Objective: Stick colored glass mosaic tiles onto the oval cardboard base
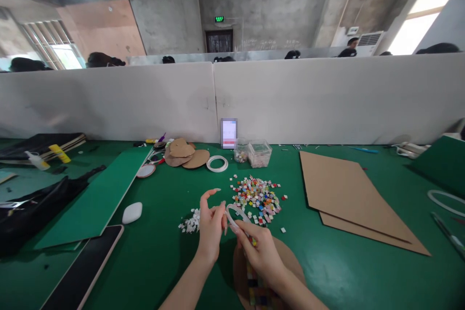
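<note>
My right hand (262, 251) grips a translucent white ring (236, 211) between thumb and fingers, above a round cardboard disc (290, 256). Close to the ring's left side is my left hand (209, 230), its index finger raised and its fingers apart; whether a fingertip touches the ring I cannot tell. Coloured square mosaic tiles (253, 295) cover a strip of the disc, partly hidden under my right hand and forearm. Beyond the hands lies a spread pile of loose multicoloured tiles (259, 196). A smaller heap of white chips (191, 222) sits left of my left hand.
A phone (229, 133) leans on the white partition (145, 101), beside a clear box (259, 154) of tiles. White rings (217, 163) and cardboard discs (196, 159) lie at the back. Cardboard sheets (341, 184) are right; a green board (98, 198) and white case (132, 213) are left.
</note>
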### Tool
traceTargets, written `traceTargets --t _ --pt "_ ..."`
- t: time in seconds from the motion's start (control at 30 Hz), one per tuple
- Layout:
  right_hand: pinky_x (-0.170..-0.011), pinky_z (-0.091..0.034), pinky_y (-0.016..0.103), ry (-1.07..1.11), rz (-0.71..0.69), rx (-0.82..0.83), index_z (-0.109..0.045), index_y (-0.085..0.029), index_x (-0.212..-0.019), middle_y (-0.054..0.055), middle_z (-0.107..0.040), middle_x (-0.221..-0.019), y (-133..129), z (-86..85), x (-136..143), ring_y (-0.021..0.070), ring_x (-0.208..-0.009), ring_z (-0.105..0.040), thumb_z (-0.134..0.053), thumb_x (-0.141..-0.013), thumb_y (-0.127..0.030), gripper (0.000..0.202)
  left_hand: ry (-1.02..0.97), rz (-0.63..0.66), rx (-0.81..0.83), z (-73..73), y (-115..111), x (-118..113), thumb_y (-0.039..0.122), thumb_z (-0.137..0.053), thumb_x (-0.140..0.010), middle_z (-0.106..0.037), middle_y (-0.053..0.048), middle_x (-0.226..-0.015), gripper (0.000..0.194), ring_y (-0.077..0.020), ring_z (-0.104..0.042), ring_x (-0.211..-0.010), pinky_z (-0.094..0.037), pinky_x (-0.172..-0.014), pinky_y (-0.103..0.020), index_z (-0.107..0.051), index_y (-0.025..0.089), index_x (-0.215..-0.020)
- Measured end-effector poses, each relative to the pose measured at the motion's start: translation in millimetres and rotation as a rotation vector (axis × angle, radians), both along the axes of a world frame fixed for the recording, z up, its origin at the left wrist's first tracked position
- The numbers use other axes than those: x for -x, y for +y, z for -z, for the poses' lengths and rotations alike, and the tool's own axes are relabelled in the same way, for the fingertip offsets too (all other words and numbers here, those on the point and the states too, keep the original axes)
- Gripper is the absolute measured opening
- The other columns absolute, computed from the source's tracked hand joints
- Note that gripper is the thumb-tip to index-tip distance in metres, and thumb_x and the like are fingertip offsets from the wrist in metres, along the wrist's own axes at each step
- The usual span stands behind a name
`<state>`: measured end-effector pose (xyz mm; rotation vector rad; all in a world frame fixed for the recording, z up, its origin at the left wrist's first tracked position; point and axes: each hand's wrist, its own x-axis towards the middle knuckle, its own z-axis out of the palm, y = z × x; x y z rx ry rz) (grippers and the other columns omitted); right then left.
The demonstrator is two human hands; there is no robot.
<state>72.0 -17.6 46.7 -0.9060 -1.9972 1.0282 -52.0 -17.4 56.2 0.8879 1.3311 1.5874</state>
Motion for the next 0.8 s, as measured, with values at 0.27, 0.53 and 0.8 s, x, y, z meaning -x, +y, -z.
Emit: traceTargets --t 0.27,0.53,0.8 --pt "-0.052 -0.030 0.021 0.058 -0.010 -0.002 -0.053 -0.019 -0.072 -0.003 -0.046 -0.058 1.9 2.8 2.7 0.0111 -0.054 -0.041 -0.035 -0.090 -0.031 0.028 0.010 -0.106 -0.011 0.0 -0.3 -5.0 0.030 -0.051 -0.080 -0.033 0.013 -0.036 0.025 -0.0069 -0.029 -0.033 -0.027 -0.034 -0.014 -0.041 0.023 -0.101" --pt "-0.053 -0.030 0.020 0.067 -0.026 -0.005 -0.055 -0.018 -0.075 -0.003 -0.046 -0.058 1.2 2.2 2.2 0.0106 -0.054 -0.041 -0.036 -0.089 -0.029 0.027 -0.027 -0.150 -0.003 -1.0 -0.5 -5.3 0.030 -0.053 -0.078 -0.033 0.012 -0.037 0.026 -0.0071 -0.030 -0.034 -0.028 -0.034 -0.014 -0.043 0.023 -0.100" --pt "-0.052 -0.030 0.021 0.044 -0.033 -0.010 -0.055 -0.018 -0.069 -0.002 -0.047 -0.057 -3.1 -3.8 -1.2 0.0110 -0.053 -0.042 -0.037 -0.089 -0.029 0.028 -0.068 -0.209 -0.025 2.1 6.7 8.5 0.029 -0.056 -0.075 -0.034 0.012 -0.039 0.026 -0.0063 -0.032 -0.034 -0.027 -0.034 -0.014 -0.045 0.021 -0.098"
